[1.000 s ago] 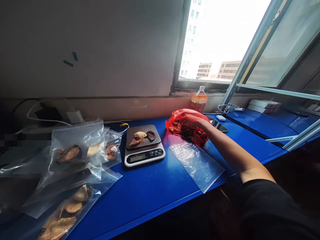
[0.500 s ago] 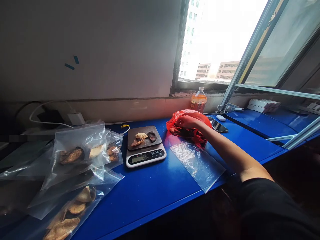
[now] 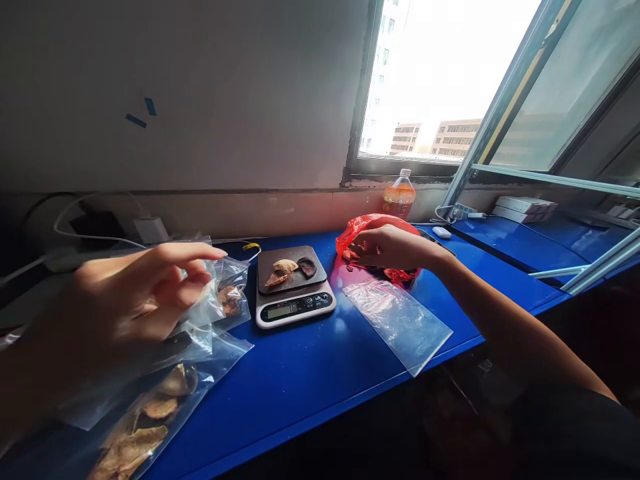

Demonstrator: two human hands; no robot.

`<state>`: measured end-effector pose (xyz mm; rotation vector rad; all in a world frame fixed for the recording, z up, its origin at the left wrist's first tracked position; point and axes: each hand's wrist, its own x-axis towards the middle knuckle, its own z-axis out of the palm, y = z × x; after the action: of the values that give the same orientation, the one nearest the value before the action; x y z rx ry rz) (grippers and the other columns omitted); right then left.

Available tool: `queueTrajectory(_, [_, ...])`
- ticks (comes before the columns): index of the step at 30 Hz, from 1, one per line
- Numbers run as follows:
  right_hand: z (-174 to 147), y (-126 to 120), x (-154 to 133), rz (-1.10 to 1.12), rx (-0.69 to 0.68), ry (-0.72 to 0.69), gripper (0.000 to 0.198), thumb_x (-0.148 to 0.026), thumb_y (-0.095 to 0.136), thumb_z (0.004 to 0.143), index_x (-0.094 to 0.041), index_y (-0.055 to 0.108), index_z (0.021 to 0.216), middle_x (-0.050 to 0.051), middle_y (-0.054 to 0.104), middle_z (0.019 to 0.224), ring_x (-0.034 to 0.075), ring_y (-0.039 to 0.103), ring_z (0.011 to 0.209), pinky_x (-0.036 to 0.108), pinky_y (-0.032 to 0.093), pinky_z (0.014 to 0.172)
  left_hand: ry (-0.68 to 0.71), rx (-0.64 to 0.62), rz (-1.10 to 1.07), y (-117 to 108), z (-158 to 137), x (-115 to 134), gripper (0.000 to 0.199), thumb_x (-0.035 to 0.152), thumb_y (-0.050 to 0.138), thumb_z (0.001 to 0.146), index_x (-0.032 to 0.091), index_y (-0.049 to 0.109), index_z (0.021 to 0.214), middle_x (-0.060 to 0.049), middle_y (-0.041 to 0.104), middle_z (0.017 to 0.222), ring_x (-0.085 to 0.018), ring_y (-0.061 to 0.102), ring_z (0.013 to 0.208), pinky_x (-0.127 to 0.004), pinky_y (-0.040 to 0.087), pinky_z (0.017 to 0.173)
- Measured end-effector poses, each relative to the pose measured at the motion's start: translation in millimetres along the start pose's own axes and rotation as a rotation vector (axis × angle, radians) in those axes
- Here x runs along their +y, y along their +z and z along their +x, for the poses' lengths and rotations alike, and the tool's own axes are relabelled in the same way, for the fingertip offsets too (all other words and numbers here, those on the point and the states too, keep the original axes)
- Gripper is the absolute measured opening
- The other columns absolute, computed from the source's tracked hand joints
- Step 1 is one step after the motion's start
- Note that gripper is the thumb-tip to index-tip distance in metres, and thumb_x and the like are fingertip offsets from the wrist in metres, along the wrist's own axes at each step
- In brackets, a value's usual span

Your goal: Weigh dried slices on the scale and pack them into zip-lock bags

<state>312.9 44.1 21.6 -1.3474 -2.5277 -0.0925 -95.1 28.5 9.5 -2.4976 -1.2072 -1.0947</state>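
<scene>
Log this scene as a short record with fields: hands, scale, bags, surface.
right hand: right hand reaching into red bag of dried pieces
left hand: left hand raised, open, above filled clear bags
scale: scale with a few pieces on its plate; display lit
empty bag: empty bag lying flat before red bag
surface: blue table

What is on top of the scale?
On the scale platform lie three dried slices, two pale and one dark. Its display is lit but too small to read. Neither hand touches it.
</scene>
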Motion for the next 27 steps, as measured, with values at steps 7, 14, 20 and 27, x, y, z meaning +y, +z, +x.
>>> queueTrajectory(7, [83, 34, -26, 0.095, -0.035, -0.086, 0.037, -0.004, 0.058, 0.088, -0.019, 0.076, 0.117, 0.006, 0.078, 0.115, 0.016, 0.072, 0.094, 0.024, 0.05, 0.08, -0.079, -0.151, 0.018, 16, 6, -16, 0.032, 0.048, 0.049, 0.091, 0.028, 0.07, 0.105, 0.004, 0.075, 0.078, -0.016, 0.067, 0.057, -0.025, 0.049, 0.056])
queueTrajectory(14, [114, 54, -30, -0.06, -0.166, -0.063, 0.051, 0.002, 0.056, 0.081, -0.019, 0.075, 0.123, 0.01, 0.077, 0.115, 0.021, 0.072, 0.098, 0.027, 0.053, 0.083, -0.042, -0.17, -0.002, 15, -4, -38, 0.032, 0.046, 0.048, 0.094, 0.028, 0.071, 0.107, 0.002, 0.079, 0.097, -0.017, 0.073, 0.081, -0.023, 0.051, 0.073])
queueTrajectory(20, [66, 42, -32, -0.006, 0.151, -0.037, 0.04, -0.005, 0.048, 0.093, -0.018, 0.074, 0.12, 0.011, 0.073, 0.111, 0.02, 0.067, 0.1, 0.032, 0.052, 0.088, -0.07, -0.213, -0.011, 16, -4, -34, 0.034, 0.046, 0.047, 0.095, 0.026, 0.072, 0.106, 0.0, 0.079, 0.103, -0.018, 0.072, 0.088, -0.024, 0.051, 0.077])
queueTrajectory(27, [13, 66, -14, 0.098, 0.225, -0.071, 0.028, -0.011, 0.053, 0.092, -0.02, 0.075, 0.108, 0.008, 0.075, 0.096, 0.02, 0.067, 0.087, 0.033, 0.052, 0.081, -0.073, -0.229, 0.021, 17, -4, -29, 0.032, 0.043, 0.046, 0.095, 0.025, 0.071, 0.105, 0.001, 0.079, 0.101, -0.018, 0.071, 0.088, -0.025, 0.051, 0.078])
